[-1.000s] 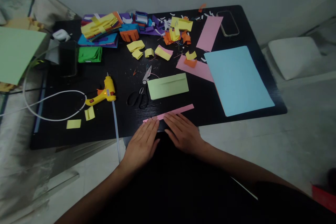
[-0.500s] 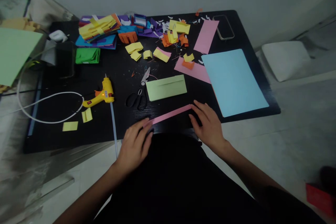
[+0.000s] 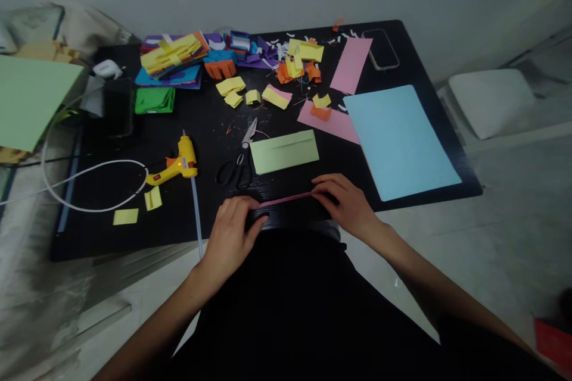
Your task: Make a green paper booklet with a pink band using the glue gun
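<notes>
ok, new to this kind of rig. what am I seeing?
There's no machine, just a person's bare left hand and right hand. The camera is worn on the head, looking forward and down. The hands are at opposite ends of a narrow pink strip, near the front of a black table. The right seems to pinch it; the left grip is hard to judge. Beyond lies green paper, with scissors and a yellow glue gun leftward, light blue paper rightward, and folded paper toward the back.
</notes>
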### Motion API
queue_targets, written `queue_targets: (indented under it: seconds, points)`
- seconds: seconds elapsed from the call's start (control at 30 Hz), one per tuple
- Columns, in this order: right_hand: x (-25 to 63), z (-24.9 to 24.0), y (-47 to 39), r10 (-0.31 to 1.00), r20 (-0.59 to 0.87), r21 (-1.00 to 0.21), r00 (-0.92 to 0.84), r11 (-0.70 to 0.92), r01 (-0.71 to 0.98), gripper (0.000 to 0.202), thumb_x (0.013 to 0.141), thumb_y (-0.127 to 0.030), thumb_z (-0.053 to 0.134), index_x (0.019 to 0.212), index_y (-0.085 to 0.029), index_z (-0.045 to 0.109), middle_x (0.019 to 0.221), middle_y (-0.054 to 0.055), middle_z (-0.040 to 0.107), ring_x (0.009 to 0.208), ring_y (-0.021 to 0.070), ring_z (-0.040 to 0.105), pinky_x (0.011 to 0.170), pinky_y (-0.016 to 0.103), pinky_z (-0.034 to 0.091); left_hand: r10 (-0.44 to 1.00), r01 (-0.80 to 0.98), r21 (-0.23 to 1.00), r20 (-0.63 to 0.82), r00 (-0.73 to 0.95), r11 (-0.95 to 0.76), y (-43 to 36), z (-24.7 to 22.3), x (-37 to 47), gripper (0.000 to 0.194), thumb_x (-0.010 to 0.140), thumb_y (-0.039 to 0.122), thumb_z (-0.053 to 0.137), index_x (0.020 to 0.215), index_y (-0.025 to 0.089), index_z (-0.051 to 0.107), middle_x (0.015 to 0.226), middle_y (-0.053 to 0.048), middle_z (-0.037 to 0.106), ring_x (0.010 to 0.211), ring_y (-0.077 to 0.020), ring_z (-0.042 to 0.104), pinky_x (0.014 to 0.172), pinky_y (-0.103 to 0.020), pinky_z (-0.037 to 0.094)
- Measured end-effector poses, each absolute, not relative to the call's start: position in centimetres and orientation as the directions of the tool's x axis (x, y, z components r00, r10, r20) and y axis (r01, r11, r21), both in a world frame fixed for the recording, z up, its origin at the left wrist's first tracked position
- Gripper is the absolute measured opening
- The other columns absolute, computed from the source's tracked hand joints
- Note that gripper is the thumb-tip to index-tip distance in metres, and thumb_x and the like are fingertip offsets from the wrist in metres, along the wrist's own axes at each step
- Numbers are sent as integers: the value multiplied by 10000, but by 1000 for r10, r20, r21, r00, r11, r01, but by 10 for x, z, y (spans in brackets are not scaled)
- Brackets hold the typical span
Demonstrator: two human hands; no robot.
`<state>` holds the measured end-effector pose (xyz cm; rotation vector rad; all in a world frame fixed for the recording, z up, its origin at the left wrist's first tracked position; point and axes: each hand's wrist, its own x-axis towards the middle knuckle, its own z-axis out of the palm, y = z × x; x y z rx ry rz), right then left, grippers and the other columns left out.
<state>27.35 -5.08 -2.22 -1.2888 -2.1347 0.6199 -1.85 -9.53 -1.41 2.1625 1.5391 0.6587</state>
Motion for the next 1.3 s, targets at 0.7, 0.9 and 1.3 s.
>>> queue_targets:
  seconds: [0.7,0.9,1.3]
  points:
    - [266,-7,-54,868,-19,-660,-496,362,658,88,996,-163,669,938,-227,688,983,33,729,942,215,670,866,385,554,919,747,569,39,392,-343,-83,-6,1,223,975,226,713,1178,188,630,1081,-65,704,992,-258,648,887,-427,519]
    - [258,9,-44,965,224,-834,-138,262,485,173,943,-260,758,1102,-272,690,1145,54,735,1057,242,710,917,431,599,923,623,724,47,383,-295,-74,11,2,106,1040,214,595,1007,211,696,893,1,721,777,-147,687,717,-279,522]
    - [208,27,-40,961,-258,-942,-98,-273,-195,375,822,-496,862,998,-199,715,938,52,778,800,193,779,696,344,693,918,632,666,286,274,-397,-73,23,21,107,1012,189,621,1078,165,701,915,-31,777,733,-121,719,668,-225,534]
